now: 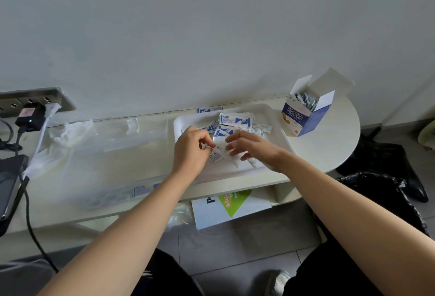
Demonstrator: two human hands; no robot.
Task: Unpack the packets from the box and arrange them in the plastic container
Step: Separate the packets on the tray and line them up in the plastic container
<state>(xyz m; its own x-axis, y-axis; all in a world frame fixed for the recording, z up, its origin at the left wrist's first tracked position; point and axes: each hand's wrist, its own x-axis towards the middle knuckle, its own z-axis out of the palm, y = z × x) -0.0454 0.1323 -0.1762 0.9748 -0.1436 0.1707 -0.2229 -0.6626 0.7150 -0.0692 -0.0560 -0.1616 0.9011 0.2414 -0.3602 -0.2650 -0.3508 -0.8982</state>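
Observation:
A white plastic container (pixel 277 135) lies on the table with several blue-and-white packets (pixel 234 120) piled at its far side. The open blue-and-white box (pixel 303 119) stands upright to its right, more packets showing inside. Over the container's near half, my left hand (pixel 190 152) pinches a small wrapped bundle of packets (pixel 216 155) between thumb and fingertips. My right hand (pixel 251 148) is just right of it, blurred, with fingers loosely spread and touching the clear wrap around the bundle.
Clear plastic bags (pixel 70 147) lie across the table's left part. A wall socket with a black charger (pixel 30 116) and cables is at far left, beside a dark device (pixel 9 185). A booklet (pixel 230 206) sits on the shelf below. A black bag (pixel 386 178) lies on the floor at right.

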